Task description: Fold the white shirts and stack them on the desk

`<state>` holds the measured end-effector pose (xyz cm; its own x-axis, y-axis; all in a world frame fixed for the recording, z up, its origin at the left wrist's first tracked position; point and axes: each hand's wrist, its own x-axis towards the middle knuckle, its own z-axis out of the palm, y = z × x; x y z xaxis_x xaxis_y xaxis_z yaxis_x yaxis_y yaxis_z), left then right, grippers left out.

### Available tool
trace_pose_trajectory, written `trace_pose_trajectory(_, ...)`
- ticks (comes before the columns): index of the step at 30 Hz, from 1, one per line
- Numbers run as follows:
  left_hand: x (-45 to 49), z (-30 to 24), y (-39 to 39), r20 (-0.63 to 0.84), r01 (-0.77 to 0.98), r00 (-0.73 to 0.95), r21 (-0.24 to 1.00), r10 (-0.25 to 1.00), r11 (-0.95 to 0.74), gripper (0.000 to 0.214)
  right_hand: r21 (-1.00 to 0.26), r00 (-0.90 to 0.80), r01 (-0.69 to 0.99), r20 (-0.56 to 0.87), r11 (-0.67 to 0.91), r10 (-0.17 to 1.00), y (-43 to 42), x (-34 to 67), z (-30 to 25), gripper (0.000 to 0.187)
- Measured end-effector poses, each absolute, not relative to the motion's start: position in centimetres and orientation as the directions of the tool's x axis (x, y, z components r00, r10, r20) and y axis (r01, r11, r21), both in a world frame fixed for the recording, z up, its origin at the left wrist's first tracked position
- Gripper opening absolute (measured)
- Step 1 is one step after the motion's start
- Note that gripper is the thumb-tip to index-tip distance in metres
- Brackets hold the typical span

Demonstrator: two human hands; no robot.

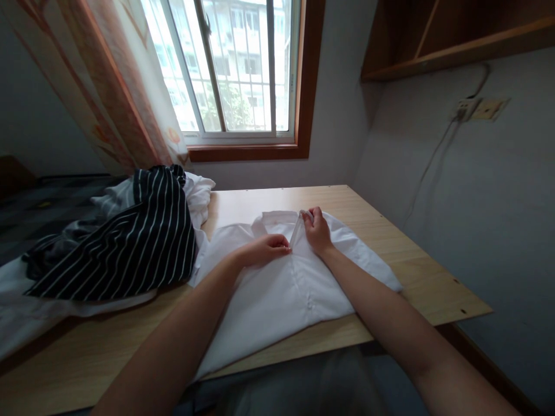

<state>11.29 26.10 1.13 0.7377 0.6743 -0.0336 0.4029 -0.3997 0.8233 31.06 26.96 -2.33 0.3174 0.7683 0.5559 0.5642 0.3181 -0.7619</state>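
Observation:
A white collared shirt (264, 306) lies spread on the wooden table, its collar toward the window and its hem near the front edge. My left hand (266, 249) pinches the shirt's front edge just below the collar. Higher up, my right hand (317, 231) is closed around the collar's right end and lifts it a little off the table. Between the two hands the strip of fabric is drawn taut. Any button at my fingertips is too small to make out.
Piled at the left are a black-and-white striped garment (160, 237) and other white clothes (197, 193). The wooden table (416, 260) ends at a corner on the right. Behind it are a window (238, 75) and a curtain (117, 86); a cord (427, 164) hangs from a wall socket (466, 108).

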Motion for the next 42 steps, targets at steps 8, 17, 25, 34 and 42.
trace_pose_trajectory(8, 11.9, 0.8, 26.2, 0.044, 0.523, 0.701, 0.647, 0.711, -0.555, 0.030, -0.742, 0.296, 0.582, 0.574, 0.332, 0.764, 26.7, 30.9, -2.4, 0.025)
trace_pose_trajectory(17, 11.8, 0.8, 25.5, 0.075, 0.463, 0.715, 0.694, 0.695, -0.551, 0.025, -0.730, 0.256, 0.578, 0.586, 0.364, 0.769, 26.7, 31.0, -2.4, 0.024)
trace_pose_trajectory(25, 12.1, 0.8, 25.5, 0.086, 0.421, 0.721, 0.734, 0.688, -0.533, 0.032, -0.715, 0.227, 0.586, 0.596, 0.381, 0.770, 26.7, 30.9, -2.4, 0.024)
trace_pose_trajectory(34, 11.4, 1.3, 25.6, 0.047, 0.402, 0.737, 0.771, 0.674, -0.494, 0.027, -0.737, 0.243, 0.557, 0.586, 0.384, 0.773, 26.8, 31.0, -2.3, 0.025)
trace_pose_trajectory(42, 10.4, 2.1, 25.6, -0.146, 0.444, 0.778, 0.816, 0.611, -0.370, 0.043, -0.827, 0.477, 0.465, 0.534, 0.316, 0.698, 28.1, 33.0, -2.3, 0.028)
